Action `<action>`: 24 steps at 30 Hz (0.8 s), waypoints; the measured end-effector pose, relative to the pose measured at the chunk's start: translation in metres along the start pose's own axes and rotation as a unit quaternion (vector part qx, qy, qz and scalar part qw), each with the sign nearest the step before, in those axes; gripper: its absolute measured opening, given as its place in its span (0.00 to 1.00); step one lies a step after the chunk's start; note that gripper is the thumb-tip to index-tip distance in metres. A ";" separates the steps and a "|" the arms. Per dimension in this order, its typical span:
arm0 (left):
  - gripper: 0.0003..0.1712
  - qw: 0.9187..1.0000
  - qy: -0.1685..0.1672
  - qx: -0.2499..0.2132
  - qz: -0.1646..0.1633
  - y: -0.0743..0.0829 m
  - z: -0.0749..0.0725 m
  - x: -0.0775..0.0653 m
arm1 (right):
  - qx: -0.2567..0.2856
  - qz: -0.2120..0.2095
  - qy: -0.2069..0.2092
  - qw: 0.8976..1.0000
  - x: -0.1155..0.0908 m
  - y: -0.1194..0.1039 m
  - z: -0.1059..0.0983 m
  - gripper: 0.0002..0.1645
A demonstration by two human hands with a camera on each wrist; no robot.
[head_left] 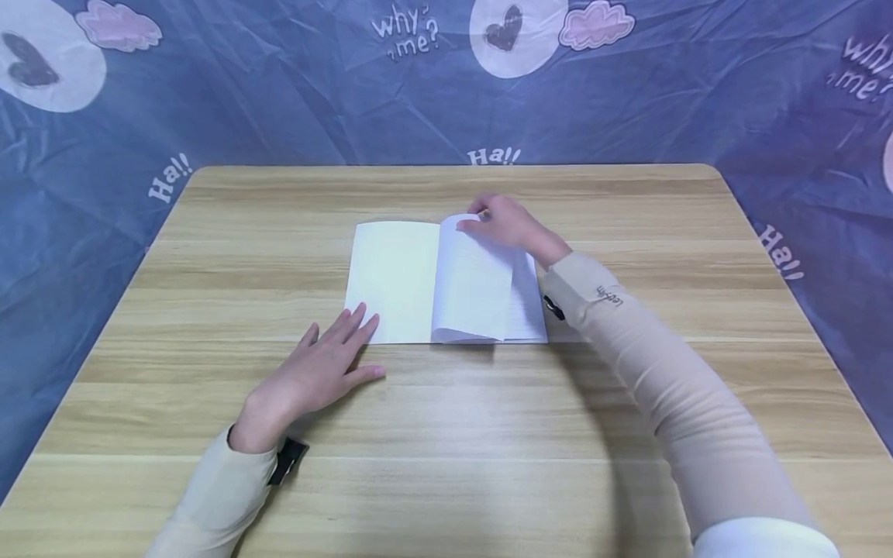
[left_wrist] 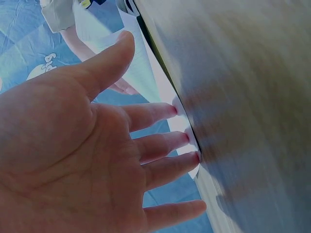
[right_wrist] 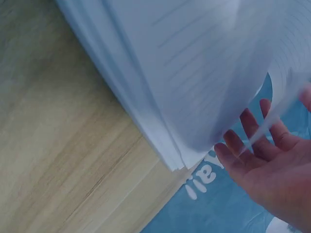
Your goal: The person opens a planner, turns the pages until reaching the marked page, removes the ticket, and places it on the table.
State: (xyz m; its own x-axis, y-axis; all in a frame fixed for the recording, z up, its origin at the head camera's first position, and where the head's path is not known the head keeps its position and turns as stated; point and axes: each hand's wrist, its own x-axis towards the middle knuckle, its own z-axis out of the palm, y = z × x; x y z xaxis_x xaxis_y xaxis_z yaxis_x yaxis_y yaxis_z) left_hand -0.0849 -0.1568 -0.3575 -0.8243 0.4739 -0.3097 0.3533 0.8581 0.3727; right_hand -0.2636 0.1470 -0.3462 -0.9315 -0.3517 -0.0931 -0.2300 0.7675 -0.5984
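An open notebook (head_left: 394, 283) with lined paper lies on the table. Its left side is flat, and a lined page (head_left: 474, 287) curves up from the right side. At the top edge my right hand (head_left: 508, 221) pinches that page between thumb and fingers. In the right wrist view the page runs between the thumb and the fingers of the right hand (right_wrist: 277, 165), over the other lined sheets (right_wrist: 189, 73). My left hand (head_left: 314, 372) has its fingers spread straight, with fingertips on the notebook's lower left corner. The left wrist view shows the left palm (left_wrist: 73, 145) and those fingertips at the edge.
The wood-grain table (head_left: 453, 465) has rounded far corners. Behind and beside it hangs a blue printed cloth (head_left: 293, 85). Beige sleeves cover both forearms, and a black clip-like piece (head_left: 287, 461) sits at the left cuff.
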 end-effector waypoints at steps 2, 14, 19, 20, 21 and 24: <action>0.45 1.000 0.000 -0.001 0.001 0.000 0.000 0.000 | 0.014 0.017 0.013 1.000 -0.001 0.002 -0.003 0.22; 0.46 1.000 0.002 0.002 0.002 -0.001 0.000 0.000 | 0.198 0.133 0.064 0.969 -0.023 0.023 -0.015 0.23; 0.46 1.000 0.001 0.003 0.002 -0.001 0.000 0.000 | 0.254 0.131 0.048 0.957 -0.041 0.026 -0.009 0.22; 0.46 1.000 0.001 0.003 0.002 -0.001 0.000 0.000 | 0.262 0.131 0.036 0.956 -0.045 0.026 -0.008 0.23; 0.46 1.000 0.001 0.004 0.002 -0.001 0.000 0.000 | 0.266 0.131 0.025 0.955 -0.050 0.027 -0.006 0.24; 0.46 1.000 0.000 0.004 0.001 -0.001 0.000 0.000 | 0.271 0.128 -0.003 0.954 -0.066 0.028 -0.004 0.21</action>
State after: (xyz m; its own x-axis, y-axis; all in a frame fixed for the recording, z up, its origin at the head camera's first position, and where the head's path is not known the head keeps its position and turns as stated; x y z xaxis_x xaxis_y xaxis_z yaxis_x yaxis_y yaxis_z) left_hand -0.0856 -0.1573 -0.3576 -0.8235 0.4751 -0.3101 0.3579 0.8591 0.3659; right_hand -0.2097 0.1934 -0.3537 -0.9358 -0.1930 -0.2949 0.1861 0.4399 -0.8785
